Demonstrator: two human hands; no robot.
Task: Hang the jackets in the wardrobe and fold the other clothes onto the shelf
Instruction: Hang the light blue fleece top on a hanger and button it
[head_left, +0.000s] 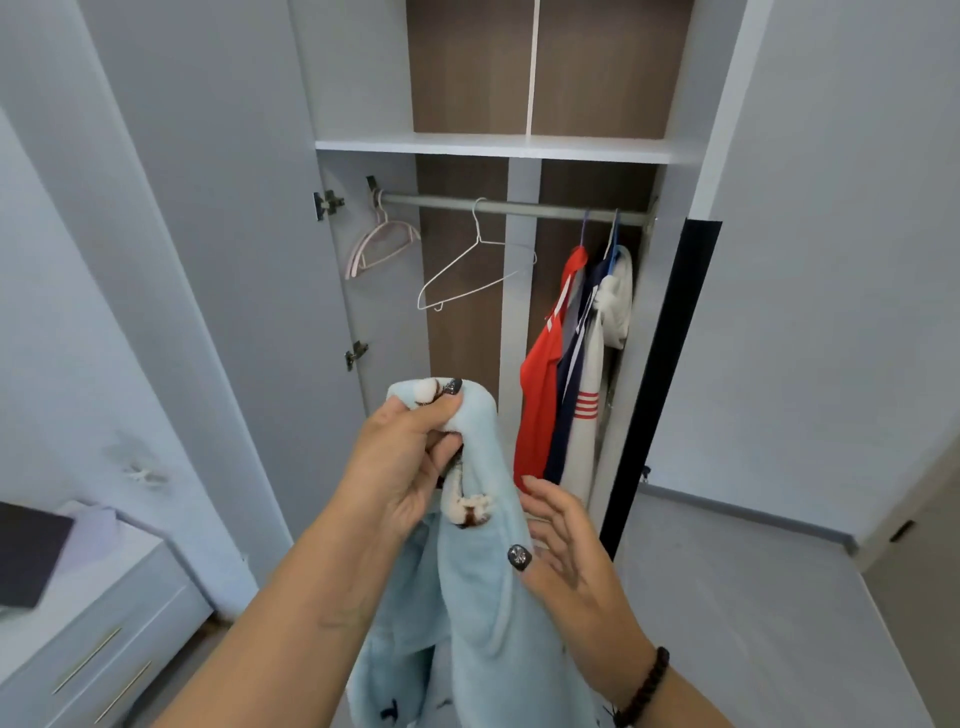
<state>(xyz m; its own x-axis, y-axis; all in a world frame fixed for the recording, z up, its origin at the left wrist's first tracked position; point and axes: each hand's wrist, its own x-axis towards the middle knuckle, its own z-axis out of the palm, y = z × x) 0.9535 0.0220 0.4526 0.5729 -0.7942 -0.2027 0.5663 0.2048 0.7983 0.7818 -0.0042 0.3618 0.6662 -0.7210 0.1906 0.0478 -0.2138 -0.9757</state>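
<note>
Jacket (483, 597), pale blue and fleecy, held up in front of the open wardrobe (675, 104), hanging from chest level to below the frame edge. Left hand (410, 462): raised, fingers curled round the top fold, pinching it beside a white pompom (427, 391). Right hand (566, 551): lower, palm turned inward, thumb pressed on the cloth, other fingers spread behind it; a dark bead bracelet (644, 686) sits on the wrist. Rail (509, 207) carries a bare wire hanger (475, 270), two pink hangers (382, 244) at left, and red, navy and white garments (566, 364) at right. Suggested technique: find the collar and both shoulders first, take down the wire hanger, feed each end into a shoulder, and hook it in the free gap, keeping the trailing hem from snagging.
</note>
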